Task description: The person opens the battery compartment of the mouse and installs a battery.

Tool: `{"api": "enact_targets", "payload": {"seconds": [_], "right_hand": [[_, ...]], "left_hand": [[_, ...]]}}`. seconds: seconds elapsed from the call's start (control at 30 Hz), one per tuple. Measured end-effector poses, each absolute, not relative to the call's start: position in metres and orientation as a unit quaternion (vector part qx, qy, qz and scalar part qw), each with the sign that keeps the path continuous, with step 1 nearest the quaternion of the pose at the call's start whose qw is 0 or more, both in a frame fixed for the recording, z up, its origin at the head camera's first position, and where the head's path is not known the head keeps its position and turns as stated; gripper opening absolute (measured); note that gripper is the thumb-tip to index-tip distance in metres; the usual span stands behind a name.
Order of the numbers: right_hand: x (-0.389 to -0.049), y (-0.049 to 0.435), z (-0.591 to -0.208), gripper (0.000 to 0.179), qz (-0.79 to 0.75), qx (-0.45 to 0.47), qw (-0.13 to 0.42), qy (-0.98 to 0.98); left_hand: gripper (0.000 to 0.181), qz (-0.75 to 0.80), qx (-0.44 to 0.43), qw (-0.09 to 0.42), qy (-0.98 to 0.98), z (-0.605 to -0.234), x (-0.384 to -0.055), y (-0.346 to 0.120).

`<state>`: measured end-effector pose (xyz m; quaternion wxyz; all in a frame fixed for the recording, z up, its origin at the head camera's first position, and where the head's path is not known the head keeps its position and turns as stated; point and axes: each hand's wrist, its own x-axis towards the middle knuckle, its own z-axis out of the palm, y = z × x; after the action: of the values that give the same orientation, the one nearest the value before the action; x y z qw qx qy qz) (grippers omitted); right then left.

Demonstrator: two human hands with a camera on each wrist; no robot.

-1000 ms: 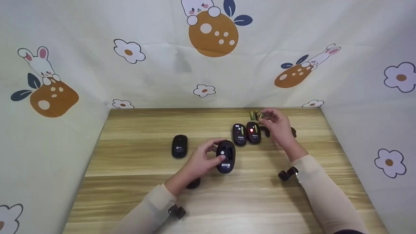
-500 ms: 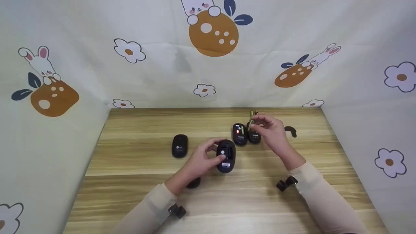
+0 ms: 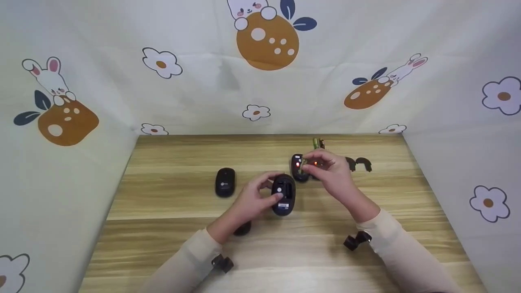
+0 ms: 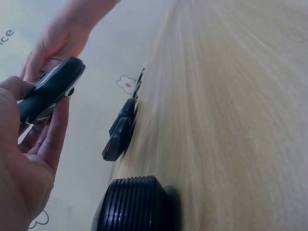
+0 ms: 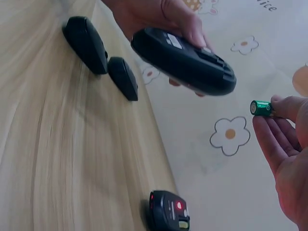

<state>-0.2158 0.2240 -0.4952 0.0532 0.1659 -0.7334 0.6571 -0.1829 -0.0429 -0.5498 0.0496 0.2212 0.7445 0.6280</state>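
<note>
My left hand (image 3: pixel 254 197) holds a black computer mouse (image 3: pixel 283 207) bottom side up, its long battery slot uncovered and no battery showing in it. In the right wrist view, the left thumb presses on the underside of that mouse (image 5: pixel 178 65). My right hand (image 3: pixel 336 173) pinches a small green battery (image 5: pixel 261 108) between thumb and fingertips, a short way from the held mouse. Below the right hand, an overturned mouse (image 3: pixel 298 176) with a red light lies on the table. Beside it another lit mouse is mostly covered by the hand.
Two batteries (image 3: pixel 316 143) lie near the back wall. Black curved covers (image 3: pixel 363 163) rest to the right of the right hand. An upright black mouse (image 3: pixel 225 183) sits left of the left hand; another mouse (image 3: pixel 243 230) is partly hidden by the left forearm. Printed cloth surrounds the wooden table (image 3: pixel 171 244).
My right hand has brought the battery from beside the batteries at the back leftward and nearer, toward the held mouse. The left hand and its mouse have stayed in place.
</note>
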Motion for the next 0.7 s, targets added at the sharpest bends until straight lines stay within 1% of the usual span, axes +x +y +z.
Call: {"api": "enact_targets", "payload": {"seconds": [0.23,0.37,0.47,0.7], "right_hand": [[-0.205,0.214,-0.488,0.020,0.661,0.208,0.049,-0.719],[-0.200,0.209,-0.487,0.016,0.658,0.230,0.038,-0.716],[-0.198,0.207,-0.487,0.016,0.646,0.238,0.031,-0.724],[-0.196,0.204,-0.489,0.017,0.607,0.258,0.037,-0.750]], "left_hand": [[0.057,0.625,0.228,0.047,0.745,-0.550,-0.184,-0.043],[0.057,0.621,0.229,0.046,0.748,-0.550,-0.184,-0.043],[0.057,0.620,0.227,0.047,0.750,-0.550,-0.184,-0.043],[0.058,0.620,0.229,0.048,0.749,-0.550,-0.184,-0.044]]}}
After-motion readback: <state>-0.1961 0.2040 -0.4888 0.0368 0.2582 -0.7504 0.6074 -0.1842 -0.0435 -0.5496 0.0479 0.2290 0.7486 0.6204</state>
